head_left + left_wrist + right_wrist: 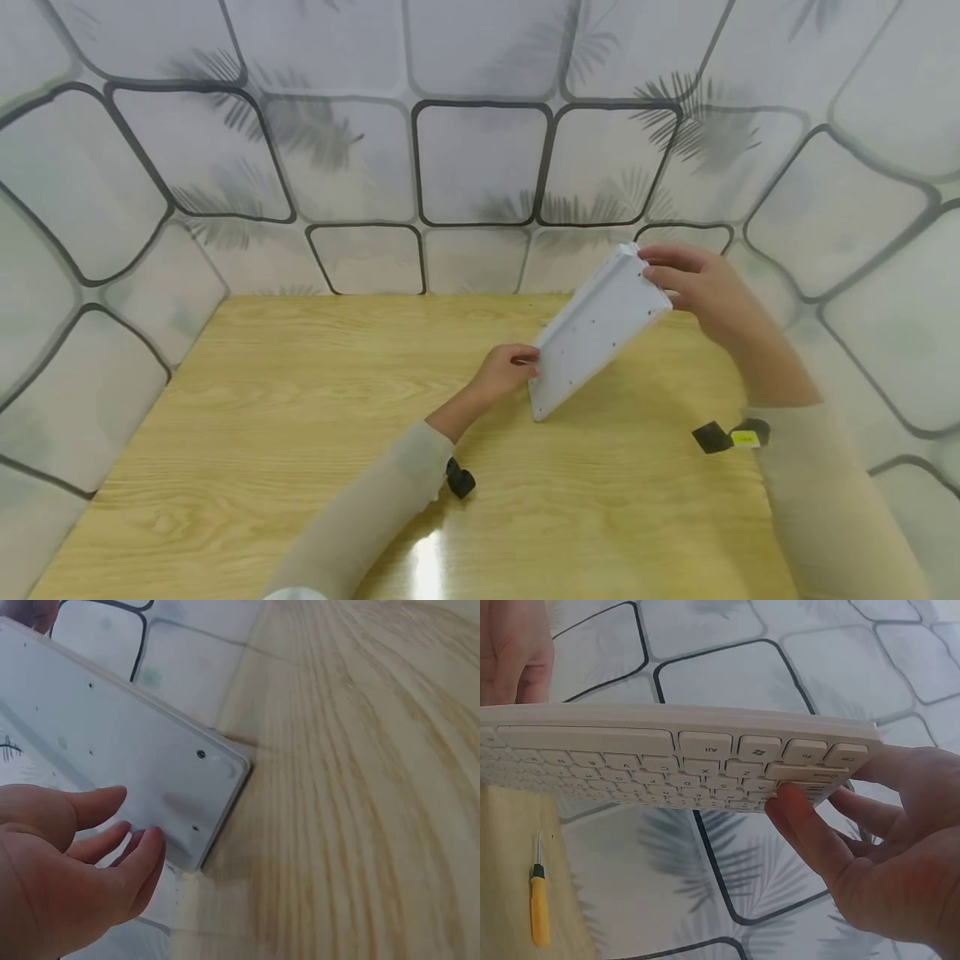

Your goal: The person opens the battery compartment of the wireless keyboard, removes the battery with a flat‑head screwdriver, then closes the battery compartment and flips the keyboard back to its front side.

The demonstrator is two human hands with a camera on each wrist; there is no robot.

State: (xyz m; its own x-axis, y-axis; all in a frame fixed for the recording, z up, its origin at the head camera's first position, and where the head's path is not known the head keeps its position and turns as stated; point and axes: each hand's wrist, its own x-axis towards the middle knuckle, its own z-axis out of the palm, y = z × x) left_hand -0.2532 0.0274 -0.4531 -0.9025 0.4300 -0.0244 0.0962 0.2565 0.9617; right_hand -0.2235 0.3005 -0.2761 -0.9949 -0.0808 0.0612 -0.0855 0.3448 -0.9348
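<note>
A white keyboard (596, 333) is held tilted above the wooden table, its screw-dotted underside toward the head view and its lower corner at the tabletop. At the raised end, my right hand (701, 287) grips it between thumb and fingers; in the right wrist view the fingertips lie on the keys (705, 742) near Ctrl and Fn. My left hand (504, 372) is at the lower end. Seen from the left wrist, that hand (90, 862) has its fingers bent beside the underside (150, 750), and whether they touch it is unclear.
A screwdriver with a yellow handle (539, 907) lies on the wooden table (517, 825) in the right wrist view, hidden behind the keyboard in the head view. Patterned white walls (480, 167) stand along the table's back and sides.
</note>
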